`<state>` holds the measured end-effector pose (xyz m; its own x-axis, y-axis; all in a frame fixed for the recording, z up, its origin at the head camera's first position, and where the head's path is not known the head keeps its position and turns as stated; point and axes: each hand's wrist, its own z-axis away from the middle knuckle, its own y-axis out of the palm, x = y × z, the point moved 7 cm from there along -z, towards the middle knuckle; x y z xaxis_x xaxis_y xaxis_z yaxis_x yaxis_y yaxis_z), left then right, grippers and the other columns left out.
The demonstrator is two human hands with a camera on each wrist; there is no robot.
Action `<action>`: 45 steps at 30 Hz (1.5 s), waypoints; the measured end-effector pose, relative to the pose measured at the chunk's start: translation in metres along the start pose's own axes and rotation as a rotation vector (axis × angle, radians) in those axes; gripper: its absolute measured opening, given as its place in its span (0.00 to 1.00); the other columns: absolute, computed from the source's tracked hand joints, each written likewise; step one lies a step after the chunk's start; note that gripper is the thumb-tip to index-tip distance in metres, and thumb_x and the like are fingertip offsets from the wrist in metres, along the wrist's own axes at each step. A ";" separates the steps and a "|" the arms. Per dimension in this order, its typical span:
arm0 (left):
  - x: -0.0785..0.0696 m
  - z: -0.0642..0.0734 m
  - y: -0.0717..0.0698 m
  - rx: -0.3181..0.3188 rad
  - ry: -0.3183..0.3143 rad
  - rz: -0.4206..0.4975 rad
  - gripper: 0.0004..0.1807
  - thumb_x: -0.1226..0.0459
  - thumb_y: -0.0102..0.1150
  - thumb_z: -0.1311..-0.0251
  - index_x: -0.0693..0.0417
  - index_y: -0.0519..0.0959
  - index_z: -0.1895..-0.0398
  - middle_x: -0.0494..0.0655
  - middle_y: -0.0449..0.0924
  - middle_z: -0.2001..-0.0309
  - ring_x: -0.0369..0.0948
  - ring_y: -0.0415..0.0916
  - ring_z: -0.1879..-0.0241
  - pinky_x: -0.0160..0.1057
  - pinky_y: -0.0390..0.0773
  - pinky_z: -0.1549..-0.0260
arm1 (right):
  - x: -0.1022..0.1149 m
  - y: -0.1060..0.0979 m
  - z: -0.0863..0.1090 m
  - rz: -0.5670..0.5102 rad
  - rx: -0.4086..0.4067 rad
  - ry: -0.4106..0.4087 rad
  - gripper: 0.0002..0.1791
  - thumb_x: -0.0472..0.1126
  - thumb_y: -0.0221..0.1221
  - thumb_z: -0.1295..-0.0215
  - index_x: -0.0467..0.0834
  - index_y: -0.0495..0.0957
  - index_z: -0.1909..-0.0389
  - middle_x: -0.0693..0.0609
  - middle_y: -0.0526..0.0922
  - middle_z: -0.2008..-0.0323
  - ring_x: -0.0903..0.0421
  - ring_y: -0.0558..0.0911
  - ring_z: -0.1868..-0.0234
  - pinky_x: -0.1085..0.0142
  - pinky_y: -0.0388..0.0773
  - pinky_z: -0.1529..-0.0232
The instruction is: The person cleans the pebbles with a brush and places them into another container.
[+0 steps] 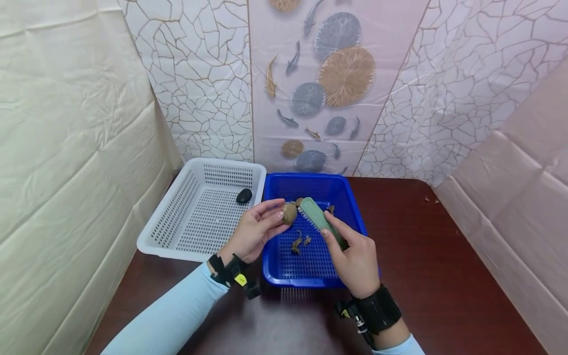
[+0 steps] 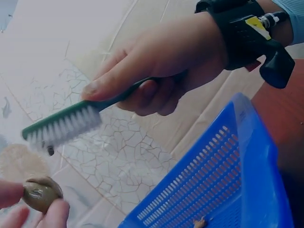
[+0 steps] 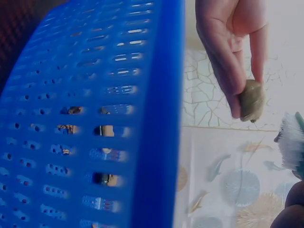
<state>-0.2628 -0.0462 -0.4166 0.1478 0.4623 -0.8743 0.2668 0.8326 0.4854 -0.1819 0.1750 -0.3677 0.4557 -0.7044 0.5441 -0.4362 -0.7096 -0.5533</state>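
Note:
Over the blue basket (image 1: 270,268), my left hand (image 1: 250,231) pinches a muddy olive-brown stone (image 1: 290,214) between thumb and fingers. A wet, shiny patch shows on the stone (image 2: 42,194) in the left wrist view. My right hand (image 1: 357,256) grips a green scrubbing brush (image 1: 316,215) by its handle. Its white bristles (image 2: 66,126) face the stone, with a small gap between them in both wrist views. One small dark clod (image 2: 50,150) clings to the bristles. Brown clumps (image 1: 296,245) lie on the basket's floor.
Left of the blue basket stands a white basket (image 1: 153,241) with one dark, smooth stone (image 1: 244,196) in it. Both baskets are on a dark red-brown table (image 1: 417,256). Patterned cloth (image 1: 208,79) hangs behind, and small crumbs (image 1: 427,199) lie at the far right.

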 end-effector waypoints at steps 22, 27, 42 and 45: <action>-0.006 0.006 0.007 0.012 0.087 -0.104 0.18 0.80 0.60 0.28 0.76 0.81 0.37 0.57 0.86 0.40 0.44 0.88 0.51 0.44 0.92 0.51 | -0.007 0.002 -0.004 0.071 0.077 0.021 0.25 0.46 0.71 0.23 0.53 0.83 0.28 0.55 0.83 0.76 0.65 0.55 0.87 0.67 0.57 0.86; -0.010 0.006 0.008 0.008 0.117 -0.141 0.17 0.80 0.61 0.28 0.73 0.83 0.39 0.58 0.87 0.43 0.44 0.89 0.51 0.44 0.92 0.51 | -0.018 0.001 -0.001 0.162 0.077 0.080 0.25 0.45 0.72 0.24 0.52 0.85 0.29 0.58 0.63 0.86 0.64 0.54 0.87 0.67 0.54 0.85; -0.004 0.001 0.010 0.057 0.078 -0.030 0.20 0.76 0.50 0.21 0.69 0.80 0.31 0.63 0.85 0.40 0.47 0.91 0.51 0.45 0.92 0.49 | -0.009 -0.003 0.000 0.121 0.033 0.037 0.25 0.44 0.72 0.24 0.52 0.84 0.28 0.56 0.76 0.81 0.64 0.55 0.87 0.66 0.56 0.86; -0.002 -0.001 0.011 0.054 0.045 -0.036 0.21 0.74 0.48 0.20 0.70 0.78 0.29 0.66 0.83 0.38 0.47 0.91 0.50 0.44 0.91 0.48 | -0.001 -0.004 -0.001 0.067 0.008 -0.020 0.27 0.42 0.72 0.25 0.52 0.83 0.27 0.52 0.86 0.72 0.66 0.53 0.87 0.67 0.58 0.86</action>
<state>-0.2609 -0.0383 -0.4094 0.0949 0.4463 -0.8898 0.3220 0.8320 0.4517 -0.1810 0.1783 -0.3656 0.4413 -0.7498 0.4930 -0.4604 -0.6608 -0.5928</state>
